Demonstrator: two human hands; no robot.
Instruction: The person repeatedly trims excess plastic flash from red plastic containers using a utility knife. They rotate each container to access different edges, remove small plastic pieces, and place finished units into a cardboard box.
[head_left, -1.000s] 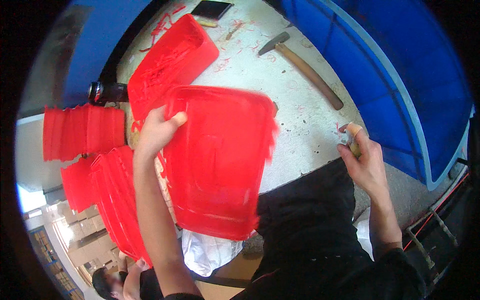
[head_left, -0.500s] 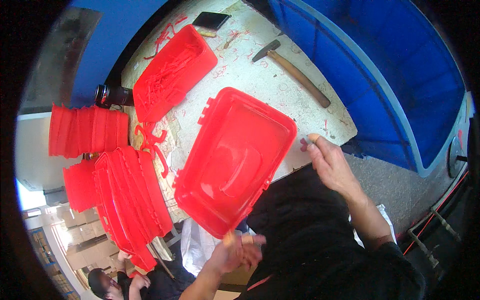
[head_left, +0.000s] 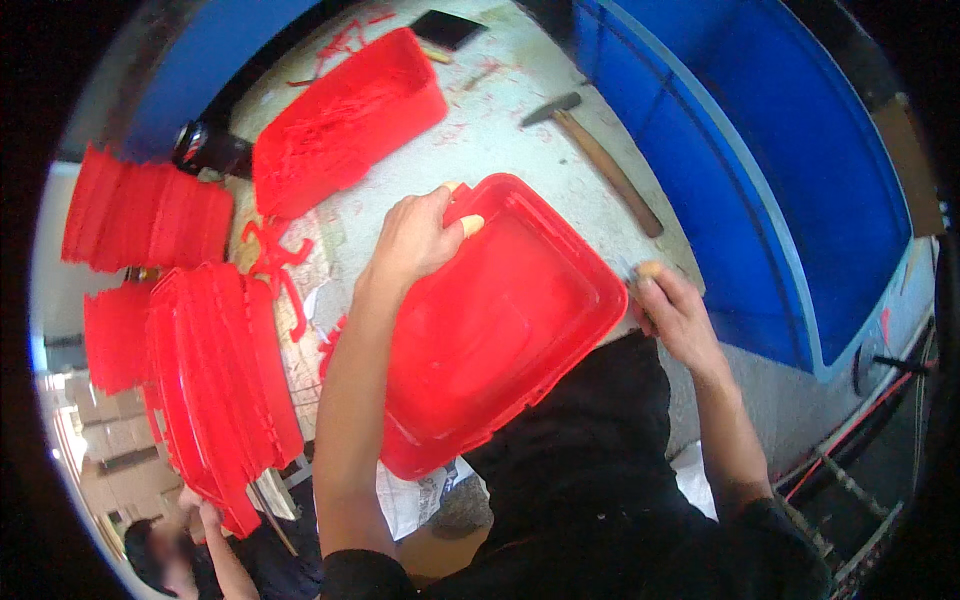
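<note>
A shallow red plastic box lid point(head_left: 500, 320), with hinge tabs along its edge, lies tilted at the table's near edge, its hollow side facing up. My left hand point(head_left: 412, 238) grips its far left rim, the thumb over the inside and the fingers largely hidden behind. Just off the lid's right corner is my right hand point(head_left: 676, 312), its fingers closed in a pinch. Whatever it holds is too small and blurred to name. Yellowish covers sit on some fingertips of both hands.
A red bin point(head_left: 400, 120) of red plastic scraps, a hammer point(head_left: 605, 165) and a black flat object point(head_left: 447, 30) lie on the white table point(head_left: 520, 130). Stacked red lids point(head_left: 215, 360) stand left, near a dark can point(head_left: 215, 150). A large blue tub point(head_left: 700, 190) stands right; another person point(head_left: 215, 550) is lower left.
My left hand has risen from below the lid's near corner to its far left rim and taken hold. The right hand stays near the right corner. The whole view has shifted slightly.
</note>
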